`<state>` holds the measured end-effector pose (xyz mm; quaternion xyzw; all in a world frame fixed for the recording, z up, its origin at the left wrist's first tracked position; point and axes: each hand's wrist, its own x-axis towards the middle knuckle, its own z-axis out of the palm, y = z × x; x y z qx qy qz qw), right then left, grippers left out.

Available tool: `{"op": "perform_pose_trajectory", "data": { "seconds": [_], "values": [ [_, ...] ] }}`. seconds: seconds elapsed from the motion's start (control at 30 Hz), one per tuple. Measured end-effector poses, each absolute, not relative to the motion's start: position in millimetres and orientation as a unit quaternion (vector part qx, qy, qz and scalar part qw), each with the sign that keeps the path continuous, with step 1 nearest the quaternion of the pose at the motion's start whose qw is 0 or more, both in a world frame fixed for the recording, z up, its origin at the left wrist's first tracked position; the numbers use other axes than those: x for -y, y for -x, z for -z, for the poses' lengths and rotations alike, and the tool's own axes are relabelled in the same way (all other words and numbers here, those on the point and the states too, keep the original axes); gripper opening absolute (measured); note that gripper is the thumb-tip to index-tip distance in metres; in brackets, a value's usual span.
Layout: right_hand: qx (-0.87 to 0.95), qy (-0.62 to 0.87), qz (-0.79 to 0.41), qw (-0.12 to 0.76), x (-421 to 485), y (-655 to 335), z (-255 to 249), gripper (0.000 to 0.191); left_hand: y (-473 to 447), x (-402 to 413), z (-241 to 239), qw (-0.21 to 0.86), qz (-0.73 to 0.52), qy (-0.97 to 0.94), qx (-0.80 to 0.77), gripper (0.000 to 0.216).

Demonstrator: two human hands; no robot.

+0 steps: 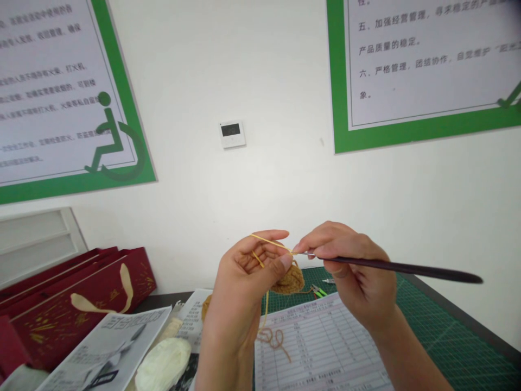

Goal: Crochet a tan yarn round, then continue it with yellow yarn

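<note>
My right hand grips a crochet hook with a long dark handle and a thin metal tip pointing left. The tip meets the yellow yarn at the fingertips of my left hand. That yarn runs over the left index finger and through the other fingers. Between left thumb and fingers I pinch the edge of a mustard-brown crochet piece, which hangs below the thumb. A strand drops past the left wrist, and a loose brownish yarn tail lies over the printed sheet.
A printed table sheet rests on the green cutting mat. Green-handled snips lie behind the hands. At left are a white yarn ball, papers and dark red gift bags. A wall with posters stands behind.
</note>
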<state>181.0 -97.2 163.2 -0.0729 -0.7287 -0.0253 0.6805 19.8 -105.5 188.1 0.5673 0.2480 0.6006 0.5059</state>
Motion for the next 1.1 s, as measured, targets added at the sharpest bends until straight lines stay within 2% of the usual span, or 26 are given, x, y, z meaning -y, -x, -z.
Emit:
{"op": "perform_pose_trajectory", "data": {
  "seconds": [0.23,0.47,0.63,1.1],
  "values": [
    [0.729,0.068,0.059,0.678,97.9,-180.3,-163.2,0.015,-20.0,108.8,-188.7,0.524,-0.592,-0.564,-0.240,0.031],
    [0.697,0.072,-0.031,0.713,96.6,-178.0,-161.0,0.016,-20.8,110.9,-189.7,0.517,-0.599,-0.561,-0.244,0.028],
    [0.695,0.070,-0.049,0.714,98.3,-178.6,-161.7,0.016,-20.5,111.7,-189.9,0.518,-0.597,-0.560,-0.247,0.029],
    [0.736,0.095,0.064,0.667,101.0,-178.9,-161.1,0.019,-21.6,111.6,-191.1,0.528,-0.597,-0.554,-0.240,0.032]
  ]
}}
